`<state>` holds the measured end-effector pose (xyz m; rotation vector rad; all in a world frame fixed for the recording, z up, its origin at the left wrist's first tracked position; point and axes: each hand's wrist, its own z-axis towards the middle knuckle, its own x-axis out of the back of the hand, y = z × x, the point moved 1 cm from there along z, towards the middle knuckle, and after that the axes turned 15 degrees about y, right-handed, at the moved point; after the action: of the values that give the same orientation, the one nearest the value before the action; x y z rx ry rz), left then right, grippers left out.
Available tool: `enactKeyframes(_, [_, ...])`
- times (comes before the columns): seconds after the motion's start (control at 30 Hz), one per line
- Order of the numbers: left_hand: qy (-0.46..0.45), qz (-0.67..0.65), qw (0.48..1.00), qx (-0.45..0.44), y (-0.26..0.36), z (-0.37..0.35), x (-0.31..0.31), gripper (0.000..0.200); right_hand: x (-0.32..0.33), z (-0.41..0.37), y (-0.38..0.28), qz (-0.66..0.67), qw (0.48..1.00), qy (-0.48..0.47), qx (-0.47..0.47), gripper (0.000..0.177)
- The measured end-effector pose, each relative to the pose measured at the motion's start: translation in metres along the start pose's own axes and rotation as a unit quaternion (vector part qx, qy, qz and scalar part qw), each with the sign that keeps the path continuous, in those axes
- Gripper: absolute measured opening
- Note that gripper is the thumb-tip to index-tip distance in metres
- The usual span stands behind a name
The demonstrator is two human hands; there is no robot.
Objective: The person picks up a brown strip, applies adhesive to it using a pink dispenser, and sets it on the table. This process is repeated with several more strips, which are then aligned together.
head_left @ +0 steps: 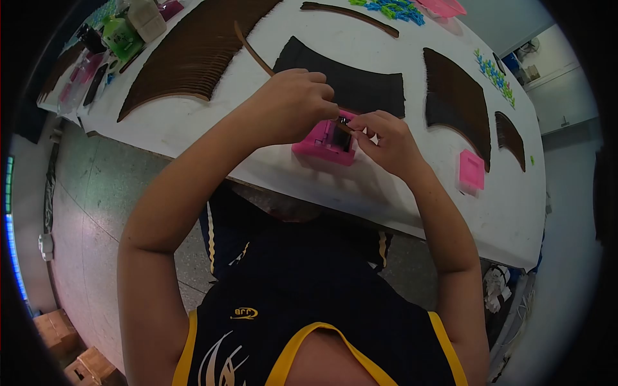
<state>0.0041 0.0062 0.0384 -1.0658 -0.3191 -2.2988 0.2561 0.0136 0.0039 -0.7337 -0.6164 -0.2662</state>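
Observation:
My left hand (pixel 297 106) is closed around a thin, curved brown strip (pixel 253 50), whose far end sticks out past the knuckles. Opposite it, my right hand (pixel 389 138) pinches with thumb and fingertips at what looks like the same strip's near end, over a small pink box (pixel 322 149). This box sits at the table's front edge, with a dark recess in its top. Behind both hands lies a black sheet (pixel 360 87) with curved edges. Exactly how the fingertips meet the strip is partly hidden.
Brown ridged sheets (pixel 187 61) lie at the left, with another brown-and-black sheet (pixel 457 96) at the right. A pink-lidded box (pixel 471 170) stands near the right edge. Blue and green clips (pixel 396 9) are piled at the back; a green bottle (pixel 121 35) stands far left.

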Motion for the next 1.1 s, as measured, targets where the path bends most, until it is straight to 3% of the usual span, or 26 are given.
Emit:
enactKeyframes(0.63, [0.056, -0.065, 0.996, 0.014, 0.006, -0.020, -0.030, 0.029, 0.013, -0.015, 0.010, -0.029, 0.999, 0.011, 0.015, 0.020])
enactKeyframes(0.83, [0.055, -0.087, 0.994, 0.023, 0.008, -0.020, -0.034, 0.031, 0.043, -0.032, 0.017, -0.070, 0.997, -0.012, 0.020, 0.021])
enactKeyframes(1.1, [0.073, -0.089, 0.993, 0.027, 0.007, -0.019, -0.039, 0.027, 0.136, -0.094, 0.036, -0.173, 0.979, 0.002, -0.112, 0.018])
